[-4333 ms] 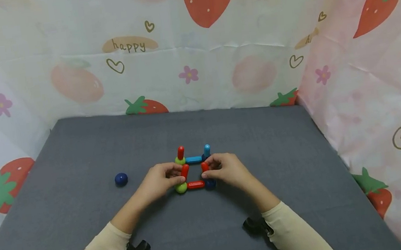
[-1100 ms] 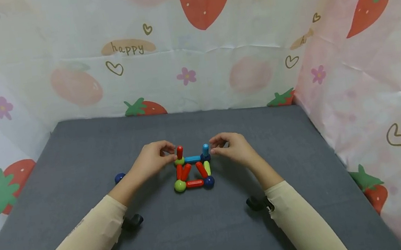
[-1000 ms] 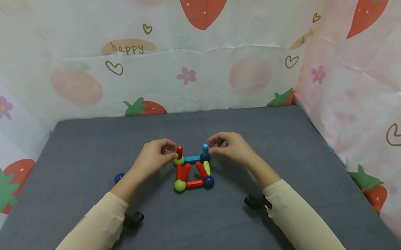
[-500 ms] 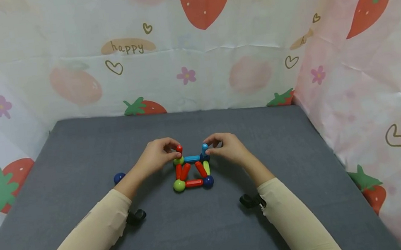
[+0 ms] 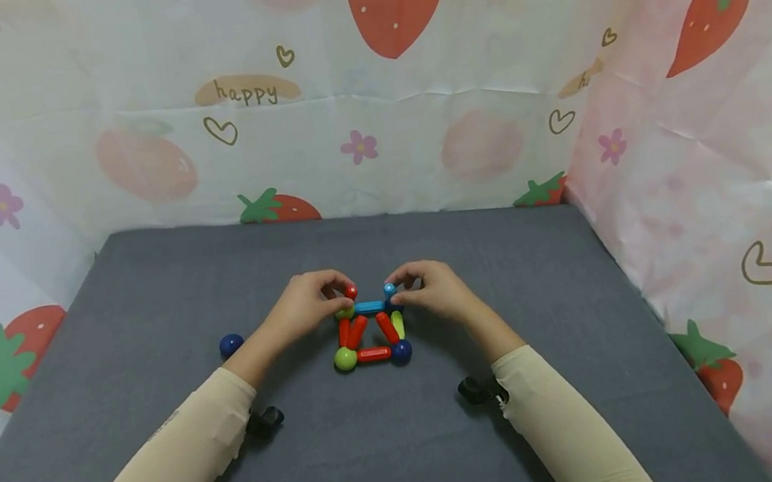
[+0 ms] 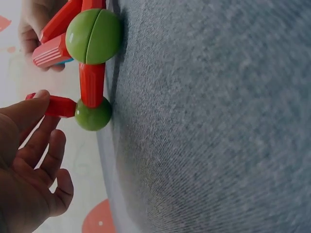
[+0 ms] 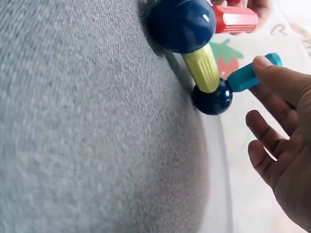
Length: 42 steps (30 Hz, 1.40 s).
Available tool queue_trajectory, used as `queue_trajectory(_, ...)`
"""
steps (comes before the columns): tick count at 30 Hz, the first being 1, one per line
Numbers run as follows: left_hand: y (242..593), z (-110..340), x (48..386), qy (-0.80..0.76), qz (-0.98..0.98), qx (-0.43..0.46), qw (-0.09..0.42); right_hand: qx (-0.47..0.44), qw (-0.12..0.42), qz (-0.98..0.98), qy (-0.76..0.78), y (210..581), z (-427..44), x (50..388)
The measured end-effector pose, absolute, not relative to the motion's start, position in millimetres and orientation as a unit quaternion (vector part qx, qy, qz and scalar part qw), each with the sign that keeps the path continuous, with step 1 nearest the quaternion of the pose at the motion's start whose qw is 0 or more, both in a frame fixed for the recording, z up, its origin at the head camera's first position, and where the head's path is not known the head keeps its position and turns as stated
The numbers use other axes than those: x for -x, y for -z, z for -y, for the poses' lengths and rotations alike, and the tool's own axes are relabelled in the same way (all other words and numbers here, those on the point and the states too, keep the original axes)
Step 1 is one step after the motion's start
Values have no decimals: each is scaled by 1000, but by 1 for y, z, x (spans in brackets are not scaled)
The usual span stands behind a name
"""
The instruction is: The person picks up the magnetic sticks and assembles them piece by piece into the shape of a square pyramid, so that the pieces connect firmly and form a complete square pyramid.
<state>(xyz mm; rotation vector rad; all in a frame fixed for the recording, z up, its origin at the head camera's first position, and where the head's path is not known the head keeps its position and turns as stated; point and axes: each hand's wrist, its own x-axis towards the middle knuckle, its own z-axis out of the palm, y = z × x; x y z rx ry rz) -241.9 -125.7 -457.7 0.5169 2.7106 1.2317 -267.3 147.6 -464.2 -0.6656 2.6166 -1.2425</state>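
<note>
A square of magnetic rods and balls sits mid-table. My left hand [image 5: 306,300] pinches a red magnetic rod [image 6: 60,106] rising from the far green ball [image 6: 93,114]. Between thumb and index finger of my right hand [image 5: 433,287] is a blue magnetic rod [image 7: 243,77] on the far dark blue ball [image 7: 212,98]. Both held rods lean inward. At the front, two red rods [image 5: 357,331] [image 5: 387,327] slant inward from the near green ball [image 5: 346,358] and near dark blue ball [image 5: 401,351]. The fingers partly cover the far balls in the head view.
One loose dark blue ball [image 5: 231,344] lies left of the structure, beside the left forearm. The grey tabletop [image 5: 384,458] is bounded by a strawberry-print cloth [image 5: 406,166] at the back and sides. Black wrist devices [image 5: 264,423] hang under both sleeves.
Both hands have let go of the near red rods and moved to the far ones. They have taken hold of the upright red and blue rods and tilted them toward each other.
</note>
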Motion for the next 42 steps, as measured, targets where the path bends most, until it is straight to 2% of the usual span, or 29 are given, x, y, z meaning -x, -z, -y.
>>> queue_trajectory(8,457,116,236,-330,-921,-205,29,241,74,-883,395,466,-141,263)
queue_trajectory(21,457,98,224,-254,-947,-193,-26,264,57,-892,362,464,-134,256)
queue_trajectory(42,462,91,217,-222,-953,-197,-60,267,53,-892,361,466,-133,250)
